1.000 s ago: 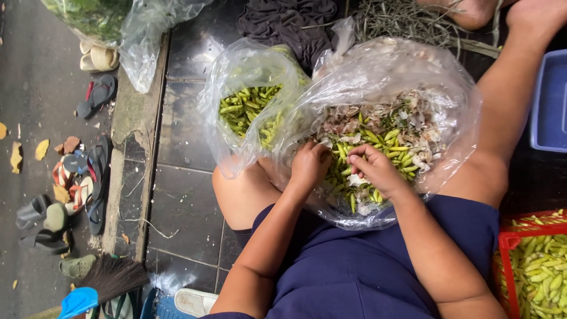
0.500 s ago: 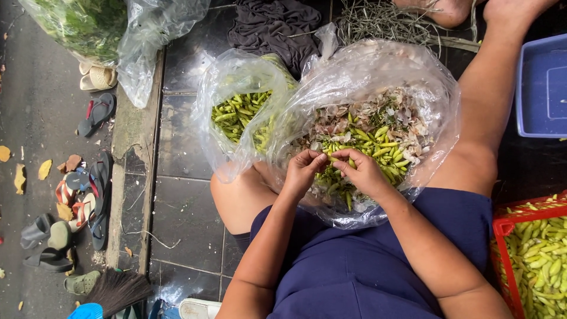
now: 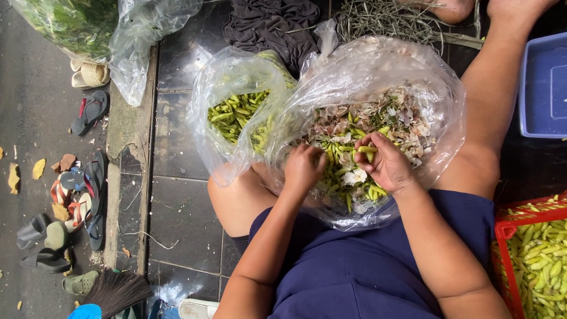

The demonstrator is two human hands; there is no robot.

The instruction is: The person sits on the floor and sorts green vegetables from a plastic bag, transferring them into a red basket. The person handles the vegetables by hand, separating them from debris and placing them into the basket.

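Note:
A big clear plastic bag (image 3: 434,88) rests between my legs, filled with small green chili peppers (image 3: 339,147) mixed with pale papery scraps (image 3: 407,121). My left hand (image 3: 304,168) reaches down into this pile, fingers curled among the peppers; what it grips is hidden. My right hand (image 3: 387,162) is palm up over the bag and pinches one green pepper (image 3: 367,149) between thumb and fingers. A second clear bag (image 3: 221,82) to the left holds only green peppers (image 3: 236,112).
A red crate (image 3: 507,236) of green peppers stands at the right edge, a blue tub (image 3: 543,82) above it. A dark cloth (image 3: 271,23) and dry stalks (image 3: 384,20) lie beyond the bags. Sandals (image 3: 88,112) and a broom (image 3: 115,292) sit by the kerb at left.
My right hand has turned palm up and lifted a pepper out of the pile. My left hand stays low in the bag. The view has shifted slightly.

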